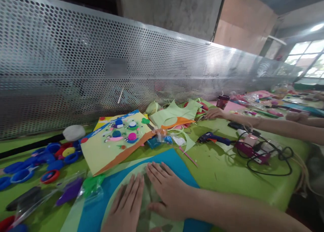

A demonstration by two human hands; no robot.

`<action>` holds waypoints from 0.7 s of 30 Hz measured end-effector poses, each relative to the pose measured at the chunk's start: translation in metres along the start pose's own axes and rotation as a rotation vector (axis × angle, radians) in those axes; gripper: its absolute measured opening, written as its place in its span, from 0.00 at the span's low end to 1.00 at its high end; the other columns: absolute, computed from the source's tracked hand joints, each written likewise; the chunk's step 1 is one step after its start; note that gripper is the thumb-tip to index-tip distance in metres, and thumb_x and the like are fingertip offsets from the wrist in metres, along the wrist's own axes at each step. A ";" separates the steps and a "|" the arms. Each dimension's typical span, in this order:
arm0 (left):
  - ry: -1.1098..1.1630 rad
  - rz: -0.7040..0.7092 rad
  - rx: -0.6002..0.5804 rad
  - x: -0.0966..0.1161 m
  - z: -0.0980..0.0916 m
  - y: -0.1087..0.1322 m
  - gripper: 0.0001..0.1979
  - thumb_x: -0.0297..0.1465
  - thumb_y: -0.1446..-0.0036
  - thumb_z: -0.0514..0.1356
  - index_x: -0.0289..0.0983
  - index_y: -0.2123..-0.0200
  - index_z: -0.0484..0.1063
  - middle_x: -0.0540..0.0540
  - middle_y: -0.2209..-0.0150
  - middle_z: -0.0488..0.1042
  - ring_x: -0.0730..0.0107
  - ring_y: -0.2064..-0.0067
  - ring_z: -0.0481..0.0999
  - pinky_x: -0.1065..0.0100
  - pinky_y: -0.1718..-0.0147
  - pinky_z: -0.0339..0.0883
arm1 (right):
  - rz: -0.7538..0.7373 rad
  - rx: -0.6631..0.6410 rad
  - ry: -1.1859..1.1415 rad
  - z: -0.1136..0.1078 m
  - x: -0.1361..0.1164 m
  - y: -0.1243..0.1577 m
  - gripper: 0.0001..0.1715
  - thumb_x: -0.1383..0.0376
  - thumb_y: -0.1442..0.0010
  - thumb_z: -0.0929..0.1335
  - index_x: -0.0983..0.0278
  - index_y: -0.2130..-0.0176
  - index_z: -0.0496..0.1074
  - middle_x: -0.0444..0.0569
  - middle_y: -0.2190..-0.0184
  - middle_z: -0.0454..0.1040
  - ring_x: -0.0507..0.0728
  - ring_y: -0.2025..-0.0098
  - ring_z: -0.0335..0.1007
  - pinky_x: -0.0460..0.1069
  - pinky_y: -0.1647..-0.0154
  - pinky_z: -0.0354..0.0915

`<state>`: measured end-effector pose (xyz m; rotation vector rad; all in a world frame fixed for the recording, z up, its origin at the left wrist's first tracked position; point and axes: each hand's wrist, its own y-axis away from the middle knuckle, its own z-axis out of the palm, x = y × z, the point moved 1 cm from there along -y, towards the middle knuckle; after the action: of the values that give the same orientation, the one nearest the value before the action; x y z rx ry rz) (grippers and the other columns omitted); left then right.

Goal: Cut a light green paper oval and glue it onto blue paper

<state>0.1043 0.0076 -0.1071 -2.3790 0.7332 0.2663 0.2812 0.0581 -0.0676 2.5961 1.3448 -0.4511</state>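
Both my hands press flat on a rounded pale green paper cutout (126, 179), which lies on a blue sheet (174, 159). My left hand (128, 201) rests on the cutout's left part, fingers stretched out. Beside it, my right hand (165, 188) lies palm down near the top edge, its fingers extended and the thumb apart. The blue sheet overlaps a light green sheet (73, 213). Just beyond sits a pale yellow card (97, 147) decorated with coloured bottle caps and an orange strip. The part of the cutout beneath my palms is hidden.
Blue and red bottle caps (54, 154) and plastic bags with purple (71, 191) and green pieces (92, 184) lie left. A glue gun (214, 137) and black cable (275, 174) are right. Another person's hand (215, 113) reaches toward paper scraps (174, 113). A perforated metal panel (152, 63) stands behind.
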 end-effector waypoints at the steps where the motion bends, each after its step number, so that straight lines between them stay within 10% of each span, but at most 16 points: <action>1: 0.017 0.008 -0.012 0.000 0.000 0.000 0.46 0.56 0.48 0.43 0.32 0.37 0.31 0.38 0.48 0.71 0.55 0.49 0.72 0.62 0.52 0.52 | -0.002 -0.010 -0.002 0.001 0.000 -0.001 0.46 0.46 0.38 0.52 0.78 0.36 0.40 0.64 0.35 0.37 0.66 0.34 0.28 0.63 0.36 0.33; 21: 0.071 0.001 -0.030 -0.005 -0.006 0.004 0.43 0.52 0.45 0.45 0.33 0.37 0.28 0.40 0.47 0.70 0.54 0.47 0.69 0.59 0.48 0.48 | -0.028 0.040 0.019 -0.008 -0.005 0.004 0.44 0.47 0.37 0.51 0.77 0.36 0.42 0.62 0.35 0.38 0.62 0.34 0.27 0.61 0.36 0.29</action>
<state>0.0975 0.0031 -0.1025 -2.4268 0.7674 0.1956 0.2835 0.0547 -0.0579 2.6231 1.3931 -0.4637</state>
